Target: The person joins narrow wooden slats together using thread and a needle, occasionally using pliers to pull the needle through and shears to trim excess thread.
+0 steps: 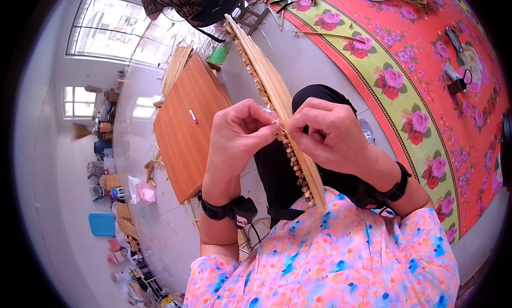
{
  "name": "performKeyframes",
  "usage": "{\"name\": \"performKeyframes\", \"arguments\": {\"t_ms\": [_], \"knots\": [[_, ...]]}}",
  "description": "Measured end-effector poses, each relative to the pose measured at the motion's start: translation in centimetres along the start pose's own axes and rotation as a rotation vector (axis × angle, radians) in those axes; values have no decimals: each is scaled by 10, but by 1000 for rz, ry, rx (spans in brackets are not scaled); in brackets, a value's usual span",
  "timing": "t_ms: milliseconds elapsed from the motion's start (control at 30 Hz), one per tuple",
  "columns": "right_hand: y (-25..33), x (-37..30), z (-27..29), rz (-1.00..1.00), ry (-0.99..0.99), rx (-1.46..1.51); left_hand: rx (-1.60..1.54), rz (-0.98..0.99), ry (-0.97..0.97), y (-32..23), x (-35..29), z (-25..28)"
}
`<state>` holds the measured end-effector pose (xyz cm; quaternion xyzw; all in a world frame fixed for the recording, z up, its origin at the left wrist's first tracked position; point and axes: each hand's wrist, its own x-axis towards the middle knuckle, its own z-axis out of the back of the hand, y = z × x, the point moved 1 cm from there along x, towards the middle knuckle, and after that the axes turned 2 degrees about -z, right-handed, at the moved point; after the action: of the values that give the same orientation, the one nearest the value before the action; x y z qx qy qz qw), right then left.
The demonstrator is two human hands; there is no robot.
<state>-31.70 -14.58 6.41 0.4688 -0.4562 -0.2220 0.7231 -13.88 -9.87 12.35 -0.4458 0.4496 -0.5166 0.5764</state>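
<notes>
A long, pale bundle of thin split canes or straw (269, 68) slants across my lap, its lower end against my shirt. Along its left side runs a row of short round stick pieces (294, 164) with cut ends showing. Over the bundle's middle, my left hand (237, 132) pinches a thin white thread (278, 122) between thumb and forefinger. My right hand (333, 129) is closed in a pinch on the same thread, close beside the left fingertips. The thread's path under the fingers is hidden.
To the left stands a low wooden table (186, 137) with a marker pen (193, 116) on it. A red floral cloth (426, 95) covers the right side, holding a black cup-like object (457, 85) and tools. Another person (186, 4) sits near the bundle's far end.
</notes>
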Motion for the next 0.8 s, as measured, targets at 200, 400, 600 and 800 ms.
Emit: {"name": "performKeyframes", "arguments": {"t_ms": [200,400,600,800], "knots": [[-11,3,-5,-194,-60,90,213,-49,-66,-3,-2,-4],[-16,6,-16,-235,-32,187,755,-480,-79,-13,5,-10],[-31,5,-17,-345,34,473,824,-799,-74,1,9,-11],[-34,10,-21,-365,32,575,771,-949,-84,13,9,-7]]}}
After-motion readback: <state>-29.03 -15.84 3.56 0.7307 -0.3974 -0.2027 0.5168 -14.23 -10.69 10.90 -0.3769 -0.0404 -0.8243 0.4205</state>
